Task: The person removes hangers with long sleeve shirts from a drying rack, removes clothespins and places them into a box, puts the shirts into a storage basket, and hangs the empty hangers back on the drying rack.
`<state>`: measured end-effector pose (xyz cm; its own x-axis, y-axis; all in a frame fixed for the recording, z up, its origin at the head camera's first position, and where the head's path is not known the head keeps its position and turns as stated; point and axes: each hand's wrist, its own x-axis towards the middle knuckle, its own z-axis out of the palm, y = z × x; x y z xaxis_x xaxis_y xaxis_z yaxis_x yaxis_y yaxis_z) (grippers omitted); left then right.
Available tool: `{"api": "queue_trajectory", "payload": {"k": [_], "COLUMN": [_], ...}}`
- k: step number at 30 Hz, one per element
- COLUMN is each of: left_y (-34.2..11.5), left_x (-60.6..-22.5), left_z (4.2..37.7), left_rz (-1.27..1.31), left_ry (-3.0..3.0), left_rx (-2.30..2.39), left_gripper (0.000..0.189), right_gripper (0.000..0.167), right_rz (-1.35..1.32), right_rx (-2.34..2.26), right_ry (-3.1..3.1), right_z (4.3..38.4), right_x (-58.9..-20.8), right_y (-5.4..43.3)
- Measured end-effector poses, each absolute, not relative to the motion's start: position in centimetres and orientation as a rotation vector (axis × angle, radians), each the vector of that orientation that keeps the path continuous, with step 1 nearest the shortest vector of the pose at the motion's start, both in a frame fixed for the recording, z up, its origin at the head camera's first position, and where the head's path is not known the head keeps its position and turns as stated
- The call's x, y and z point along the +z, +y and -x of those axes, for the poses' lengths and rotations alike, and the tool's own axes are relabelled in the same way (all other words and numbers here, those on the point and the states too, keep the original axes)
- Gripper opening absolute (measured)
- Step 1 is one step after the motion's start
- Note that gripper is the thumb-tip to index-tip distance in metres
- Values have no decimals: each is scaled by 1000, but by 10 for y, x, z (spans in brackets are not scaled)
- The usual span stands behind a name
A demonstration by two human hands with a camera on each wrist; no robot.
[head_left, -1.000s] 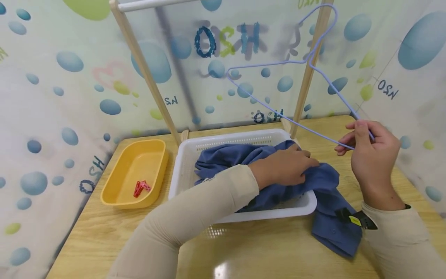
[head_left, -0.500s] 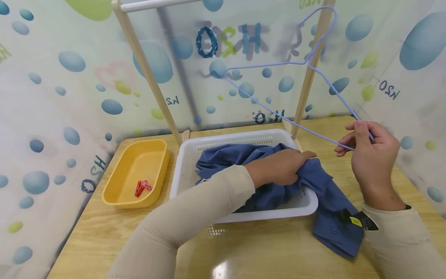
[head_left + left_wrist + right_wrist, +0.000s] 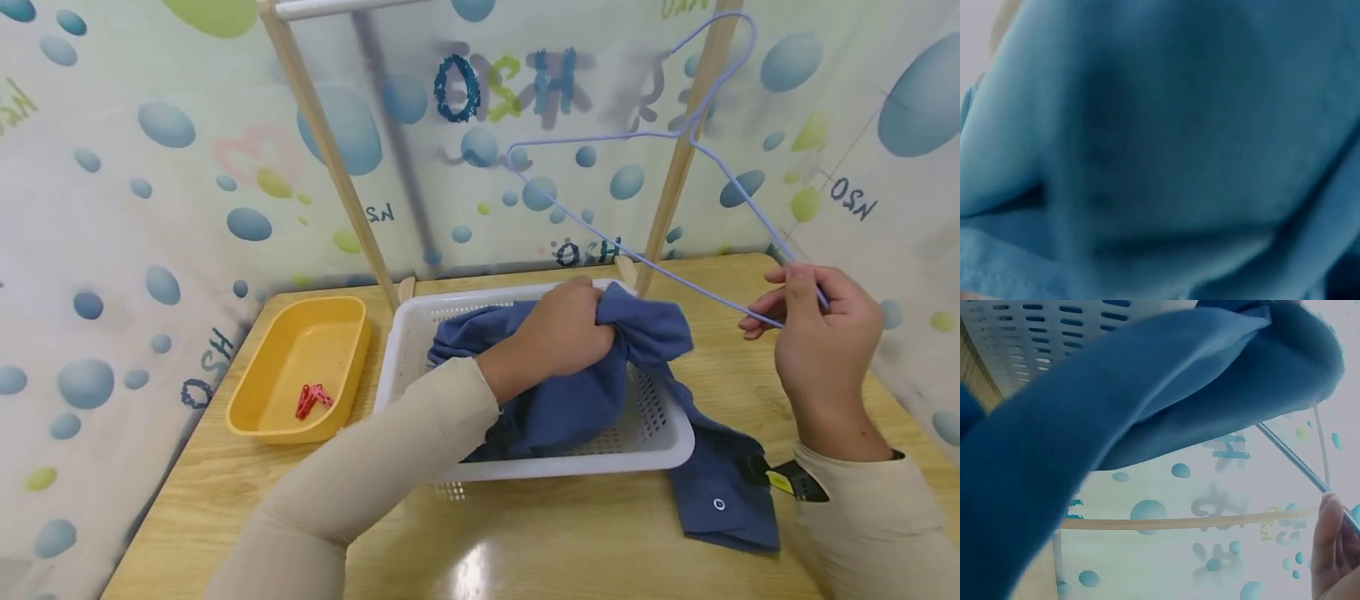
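In the head view, my left hand (image 3: 562, 329) grips a bunched part of a blue shirt (image 3: 577, 408), raised above the white basket (image 3: 570, 467). More of the shirt lies in the basket, and a buttoned cuff (image 3: 723, 508) hangs over its right side onto the table. My right hand (image 3: 828, 358) holds a light blue wire hanger (image 3: 600, 137) by one end, hook upward. Blue shirt cloth (image 3: 1179, 137) fills nearly all of the left wrist view and hides the left fingers. In the right wrist view, the shirt (image 3: 1116, 387) hangs across, with right fingers (image 3: 1329, 531) on the hanger (image 3: 1291, 456).
On the left of the wooden table (image 3: 210, 508) stands a yellow tray (image 3: 296, 325) holding red clothespins (image 3: 311, 400). Behind the basket rises a rack with wooden posts (image 3: 337, 167) and a white bar (image 3: 337, 8). A patterned wall sheet (image 3: 187, 67) surrounds the table.
My left hand has closed on the shirt and pulled it up and leftward, drawing cloth off the basket's right side. The right hand with the hanger stays nearly still; the view shifts slightly.
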<state>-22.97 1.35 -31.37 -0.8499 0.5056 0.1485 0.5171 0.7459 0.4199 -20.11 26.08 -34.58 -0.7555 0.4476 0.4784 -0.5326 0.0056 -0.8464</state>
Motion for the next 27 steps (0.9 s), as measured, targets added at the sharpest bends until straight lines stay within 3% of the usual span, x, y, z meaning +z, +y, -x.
{"api": "queue_trajectory", "payload": {"k": [6,15,23,27], "left_y": [-10,-51,-77,-91], "left_x": [-306,-296,-276,-276], "left_z": [229,225,215,214], "left_rz": [663,588,192,129], "left_ry": [-2915,-2578,-2146,-2127], "left_rx": [-1035,-1551,-1878,-1880], "left_gripper": [24,27,23,24], "right_gripper": [29,25,27,28], "right_rz": [-52,-112,-110,-102], "right_rx": [1723,1882,1885,1894], "right_ry": [-1694,-1604,-1592,-1587], "right_z": [201,203,204,204], "right_x": [-347,-349,-351,-352], "right_y": [262,257,257,257]}}
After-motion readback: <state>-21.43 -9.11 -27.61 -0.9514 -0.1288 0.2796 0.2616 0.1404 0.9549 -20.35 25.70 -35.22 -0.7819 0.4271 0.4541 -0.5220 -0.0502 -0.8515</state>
